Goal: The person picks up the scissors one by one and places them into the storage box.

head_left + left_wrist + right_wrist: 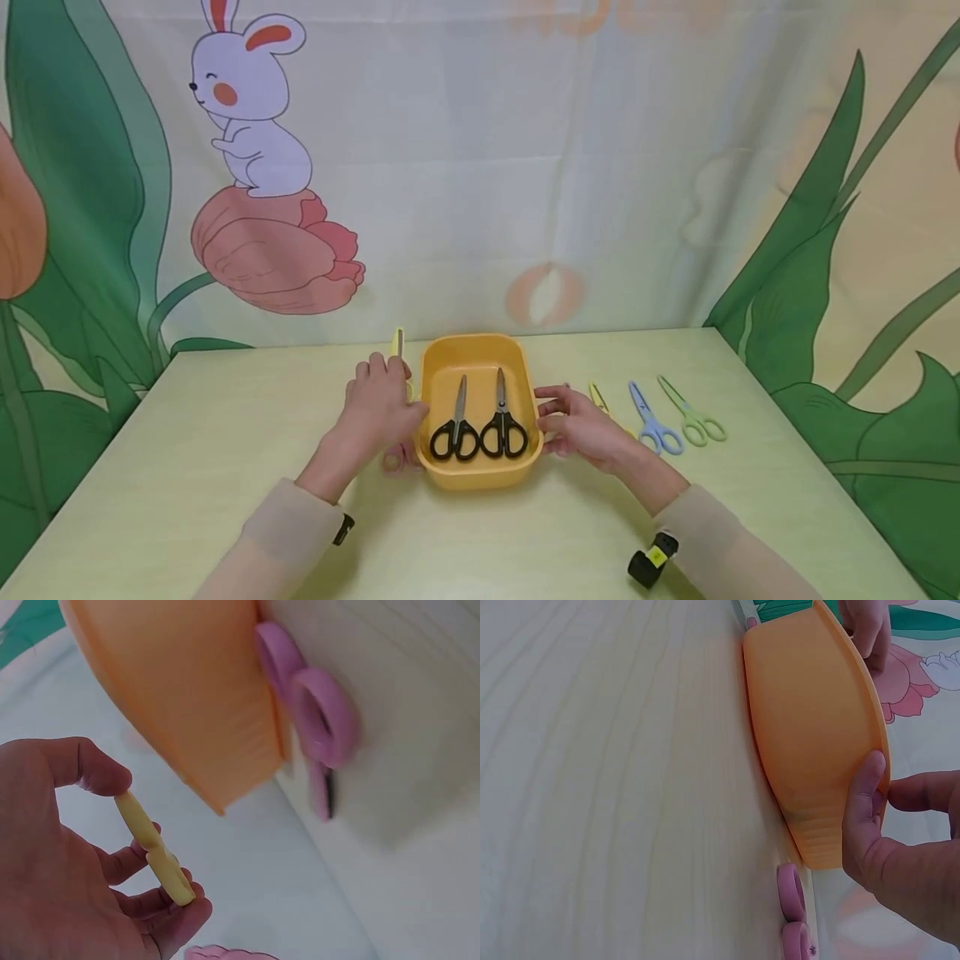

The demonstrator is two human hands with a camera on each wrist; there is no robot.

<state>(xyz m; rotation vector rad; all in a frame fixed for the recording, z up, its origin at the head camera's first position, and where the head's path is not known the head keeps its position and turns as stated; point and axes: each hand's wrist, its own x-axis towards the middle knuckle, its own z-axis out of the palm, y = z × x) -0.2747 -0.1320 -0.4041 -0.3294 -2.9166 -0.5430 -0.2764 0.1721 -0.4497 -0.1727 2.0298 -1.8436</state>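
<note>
A yellow-orange plastic box (480, 482) stands on the table between the two hands. Inside it lie two pairs of black-handled scissors (454, 437) side by side, blades pointing away. At its left, my left hand (378, 408) holds yellow scissors (397, 342) by the handles (171, 877), blade tips pointing to the back. My right hand (588, 429) is at the right side of the box, thumb against the outer wall and a finger at the rim in the right wrist view. Pink scissors (326, 720) lie beside the box, close under the left hand.
Right of the box lie blue scissors (654, 425), green scissors (697, 421) and another yellow pair (597, 396). Pink handles (791, 892) show near the right hand. A printed cloth (450, 167) hangs behind the table's back edge.
</note>
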